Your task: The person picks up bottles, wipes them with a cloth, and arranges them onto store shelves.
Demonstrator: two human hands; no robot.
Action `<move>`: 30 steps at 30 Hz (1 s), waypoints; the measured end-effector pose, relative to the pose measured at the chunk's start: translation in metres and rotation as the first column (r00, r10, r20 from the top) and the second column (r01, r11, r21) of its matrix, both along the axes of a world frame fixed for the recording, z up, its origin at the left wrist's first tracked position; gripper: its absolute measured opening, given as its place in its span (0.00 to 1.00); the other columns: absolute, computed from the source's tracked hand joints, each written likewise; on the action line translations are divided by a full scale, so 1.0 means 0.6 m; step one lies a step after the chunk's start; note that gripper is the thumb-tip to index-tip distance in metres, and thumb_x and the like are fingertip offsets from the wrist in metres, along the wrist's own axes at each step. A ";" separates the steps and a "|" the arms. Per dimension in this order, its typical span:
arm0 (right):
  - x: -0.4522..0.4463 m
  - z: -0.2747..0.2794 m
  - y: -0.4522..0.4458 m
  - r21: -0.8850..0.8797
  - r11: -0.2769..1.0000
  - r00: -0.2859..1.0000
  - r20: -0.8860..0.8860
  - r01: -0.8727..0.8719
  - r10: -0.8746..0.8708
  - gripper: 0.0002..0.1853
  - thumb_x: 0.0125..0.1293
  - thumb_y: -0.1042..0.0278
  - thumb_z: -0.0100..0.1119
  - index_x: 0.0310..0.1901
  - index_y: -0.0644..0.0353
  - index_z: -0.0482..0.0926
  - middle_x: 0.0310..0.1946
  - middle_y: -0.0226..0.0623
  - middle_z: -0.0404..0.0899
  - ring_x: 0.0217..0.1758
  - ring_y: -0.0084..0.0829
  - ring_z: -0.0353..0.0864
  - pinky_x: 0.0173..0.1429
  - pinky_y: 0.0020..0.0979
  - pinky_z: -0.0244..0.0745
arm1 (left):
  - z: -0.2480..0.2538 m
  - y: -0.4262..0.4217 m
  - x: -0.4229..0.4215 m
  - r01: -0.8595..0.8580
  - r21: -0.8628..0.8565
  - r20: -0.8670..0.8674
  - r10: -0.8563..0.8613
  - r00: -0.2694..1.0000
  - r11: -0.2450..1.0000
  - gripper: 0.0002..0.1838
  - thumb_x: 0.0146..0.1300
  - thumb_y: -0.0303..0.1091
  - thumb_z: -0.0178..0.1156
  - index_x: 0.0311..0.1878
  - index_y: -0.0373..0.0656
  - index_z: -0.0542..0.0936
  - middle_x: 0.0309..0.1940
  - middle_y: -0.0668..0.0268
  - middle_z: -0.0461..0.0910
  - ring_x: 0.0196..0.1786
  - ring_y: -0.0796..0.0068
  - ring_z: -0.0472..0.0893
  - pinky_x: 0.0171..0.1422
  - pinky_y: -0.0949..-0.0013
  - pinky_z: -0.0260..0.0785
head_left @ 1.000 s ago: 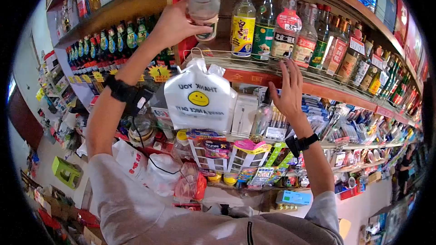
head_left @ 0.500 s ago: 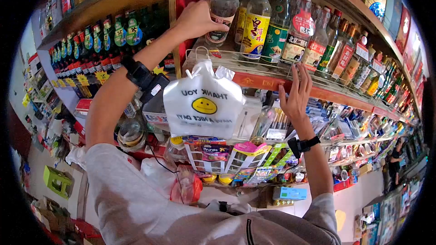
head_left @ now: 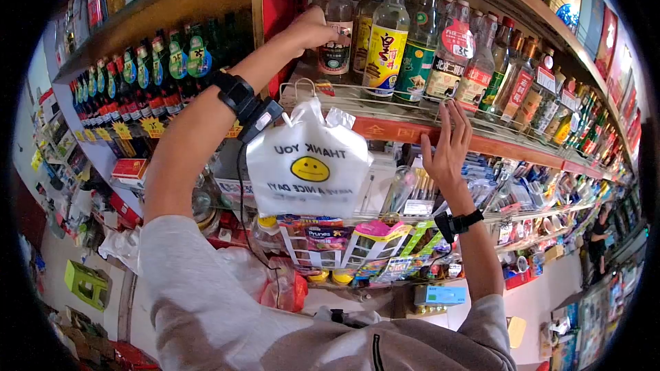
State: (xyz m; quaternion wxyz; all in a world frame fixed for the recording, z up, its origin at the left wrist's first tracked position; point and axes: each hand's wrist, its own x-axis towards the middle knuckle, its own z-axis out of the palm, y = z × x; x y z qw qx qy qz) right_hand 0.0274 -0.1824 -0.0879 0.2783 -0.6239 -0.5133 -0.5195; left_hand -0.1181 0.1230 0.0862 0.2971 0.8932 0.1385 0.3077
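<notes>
A clear bottle with a dark "25" neck label stands upright at the left end of the bottle shelf. My left hand is on its left side, fingers curled around its upper body and partly hidden behind it. Just right of it stands a bottle with a yellow label, then a green-labelled one. My right hand rests with fingers apart against the red front edge of the shelf, below the bottles, holding nothing. Between my arms hangs a white plastic bag with a smiley.
Dark bottles with round green tags line the shelf at left. Snack packs and stationery fill the lower racks. A green stool is on the floor at lower left. A person stands far right.
My left hand has brought the clear bottle down onto the shelf beside the yellow-labelled one, and its fingers have shifted on it. My right hand has stayed at the shelf edge.
</notes>
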 end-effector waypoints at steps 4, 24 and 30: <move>0.000 0.002 -0.002 -0.004 1.000 1.000 -0.020 0.017 -0.017 0.35 0.63 0.61 0.60 0.71 0.62 0.64 0.68 0.49 0.64 0.74 0.51 0.60 0.74 0.52 0.55 | 0.000 0.012 0.026 -0.023 -0.016 -0.059 0.022 0.998 1.000 0.29 0.55 0.37 0.74 0.60 0.49 0.78 0.52 0.62 0.83 0.53 0.62 0.81 0.50 0.54 0.75; 0.012 -0.003 0.003 0.011 0.998 0.998 -0.012 0.060 -0.059 0.33 0.65 0.55 0.58 0.69 0.61 0.67 0.67 0.47 0.66 0.74 0.49 0.61 0.72 0.51 0.57 | -0.013 0.030 0.055 -0.020 -0.035 -0.159 0.015 0.987 0.999 0.33 0.60 0.54 0.69 0.67 0.55 0.73 0.60 0.64 0.78 0.63 0.65 0.75 0.60 0.52 0.72; 0.030 -0.013 0.000 0.058 0.998 0.999 0.026 0.019 -0.021 0.34 0.64 0.48 0.62 0.69 0.54 0.69 0.66 0.44 0.68 0.71 0.50 0.63 0.74 0.50 0.56 | 0.046 0.166 -0.062 0.065 0.862 -0.002 -0.125 0.992 0.503 0.28 0.69 0.45 0.58 0.68 0.44 0.72 0.67 0.59 0.72 0.70 0.63 0.70 0.76 0.65 0.60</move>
